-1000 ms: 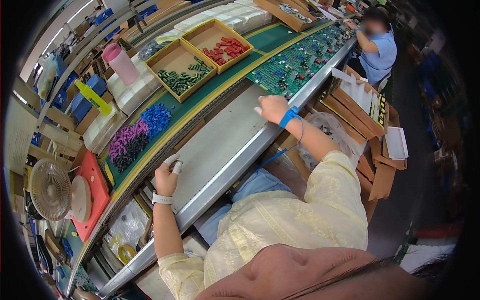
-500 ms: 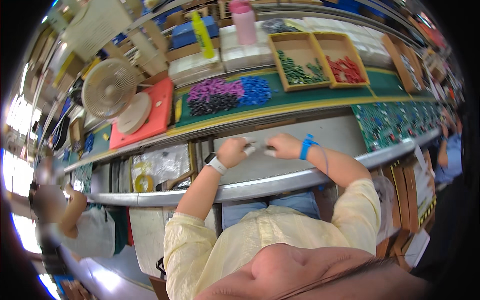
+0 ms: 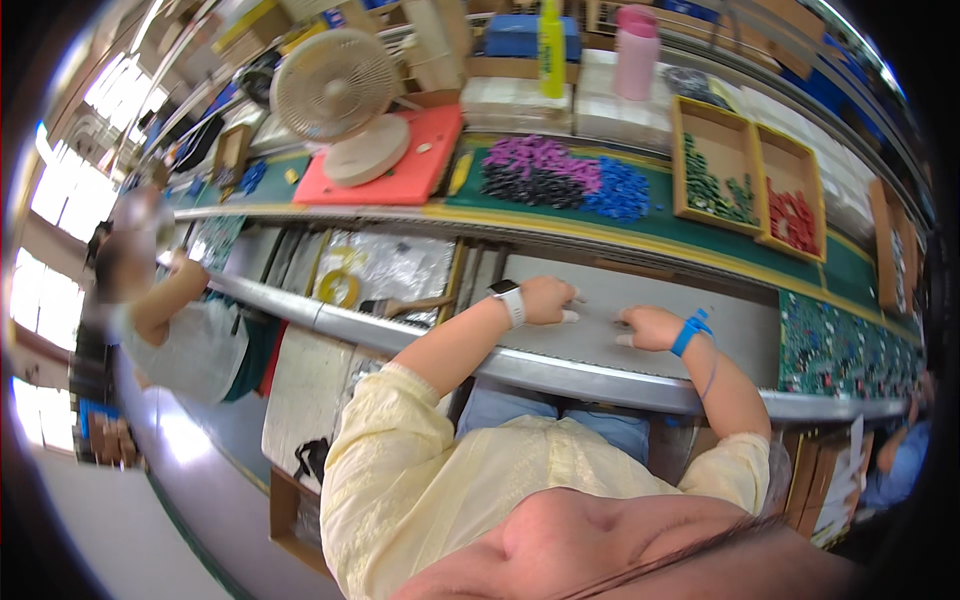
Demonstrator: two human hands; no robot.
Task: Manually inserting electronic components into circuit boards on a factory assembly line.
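My left hand [image 3: 549, 301], with a white watch on the wrist, hovers over the grey metal work surface [image 3: 585, 275] of the line. Its fingertips point right and stand apart, with nothing visible between them. Facing it, my right hand [image 3: 652, 328] wears a blue wrist strap [image 3: 692, 331] with a thin cord. The thumb and fingers there are bent but apart, and no held thing shows. White covers sit on some fingertips of both hands. To the right lie green circuit boards [image 3: 840, 345] in a row, apart from my right hand.
Beyond the rail are piles of purple [image 3: 530, 155], black [image 3: 520, 188] and blue small parts [image 3: 617, 188]. Wooden trays hold green [image 3: 710, 190] and red parts [image 3: 790, 218]. A fan [image 3: 335, 90] stands at left; tape [image 3: 338, 288] and a brush [image 3: 405, 306] lie nearer. A co-worker [image 3: 190, 335] is at left.
The view has swung left, so the bench things sit further right. My hands have moved slightly apart, and their fingers have loosened from a pinched pose.
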